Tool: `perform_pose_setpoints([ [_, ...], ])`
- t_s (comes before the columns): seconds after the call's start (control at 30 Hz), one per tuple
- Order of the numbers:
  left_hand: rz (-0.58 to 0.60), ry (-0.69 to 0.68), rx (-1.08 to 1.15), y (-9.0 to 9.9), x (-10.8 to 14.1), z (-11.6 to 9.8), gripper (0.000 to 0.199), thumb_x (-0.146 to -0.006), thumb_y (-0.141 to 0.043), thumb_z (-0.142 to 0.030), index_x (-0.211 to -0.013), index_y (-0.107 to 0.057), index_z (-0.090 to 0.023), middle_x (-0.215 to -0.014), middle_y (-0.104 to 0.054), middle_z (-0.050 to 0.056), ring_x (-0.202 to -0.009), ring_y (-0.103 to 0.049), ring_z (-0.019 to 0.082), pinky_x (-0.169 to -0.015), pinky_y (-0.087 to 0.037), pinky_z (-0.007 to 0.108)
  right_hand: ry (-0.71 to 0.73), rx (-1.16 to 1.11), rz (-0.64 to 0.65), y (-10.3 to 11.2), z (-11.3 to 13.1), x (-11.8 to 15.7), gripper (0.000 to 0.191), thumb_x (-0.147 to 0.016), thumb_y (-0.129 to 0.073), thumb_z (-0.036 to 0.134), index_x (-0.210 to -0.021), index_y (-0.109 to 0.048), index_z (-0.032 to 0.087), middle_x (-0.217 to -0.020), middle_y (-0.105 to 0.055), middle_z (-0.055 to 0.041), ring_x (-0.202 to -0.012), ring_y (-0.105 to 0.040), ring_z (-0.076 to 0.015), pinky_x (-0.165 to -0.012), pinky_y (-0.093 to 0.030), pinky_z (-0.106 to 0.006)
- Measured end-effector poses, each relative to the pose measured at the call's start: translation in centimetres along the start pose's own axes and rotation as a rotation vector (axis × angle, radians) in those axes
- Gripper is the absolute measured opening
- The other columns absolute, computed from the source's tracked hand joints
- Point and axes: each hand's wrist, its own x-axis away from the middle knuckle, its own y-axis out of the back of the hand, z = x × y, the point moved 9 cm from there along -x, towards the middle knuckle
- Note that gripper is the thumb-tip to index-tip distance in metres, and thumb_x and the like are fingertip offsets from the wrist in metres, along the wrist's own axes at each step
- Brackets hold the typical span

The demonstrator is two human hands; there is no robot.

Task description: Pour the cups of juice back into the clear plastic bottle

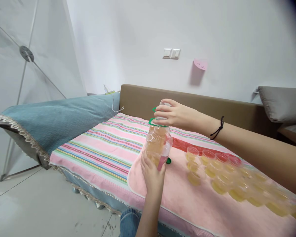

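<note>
A clear plastic bottle (156, 142) with a green ring handle (151, 122) at its neck stands on the mat, amber liquid inside. My left hand (151, 169) is closed around its lower part from the near side. At the bottle's top, my right hand (171, 113) has its fingers wrapped round a small clear cup (160, 116), which looks turned down over the mouth; the hand hides much of it. A green cap (168, 160) lies just right of the bottle.
Several clear cups of yellow liquid (219, 185) stand in rows on the pink mat (177, 197), below my right forearm. A striped cloth (98, 140) covers the sofa seat. The sofa's blue arm (64, 112) rises at left, a grey cushion (283, 103) at right.
</note>
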Motion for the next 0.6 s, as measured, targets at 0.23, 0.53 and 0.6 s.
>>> perform_pose_setpoints([
  [0.23,0.008,0.005,0.014,0.1,0.0,-0.2,0.083,-0.076,-0.069,-0.025,-0.145,-0.025,-0.013,-0.148,-0.038,0.023,-0.141,-0.037,0.038,-0.116,-0.033,0.055,0.019,-0.05,-0.018,-0.2,0.3,0.4,0.052,-0.098,-0.032,-0.001,-0.12,-0.06,0.036,-0.1,-0.067,0.0028,-0.116,-0.059,-0.0146,-0.117,-0.037,-0.057],
  [0.53,0.016,-0.013,0.009,0.1,0.0,-0.1,0.083,-0.078,-0.067,-0.028,-0.146,-0.022,-0.013,-0.148,-0.038,0.023,-0.142,-0.036,0.037,-0.116,-0.034,0.055,0.036,0.036,-0.028,-0.4,0.4,0.8,0.055,-0.096,-0.036,-0.001,-0.129,-0.056,0.038,-0.11,-0.069,0.003,-0.117,-0.059,-0.0162,-0.116,-0.038,-0.056],
  [0.6,0.007,-0.021,0.008,0.1,0.0,-0.1,0.084,-0.078,-0.067,-0.029,-0.147,-0.022,-0.013,-0.148,-0.039,0.023,-0.142,-0.037,0.037,-0.115,-0.035,0.054,-0.012,0.044,-0.057,-0.2,-0.5,1.2,0.049,-0.096,-0.041,0.002,-0.127,-0.059,0.035,-0.115,-0.069,0.0,-0.118,-0.059,-0.0199,-0.114,-0.039,-0.057],
])
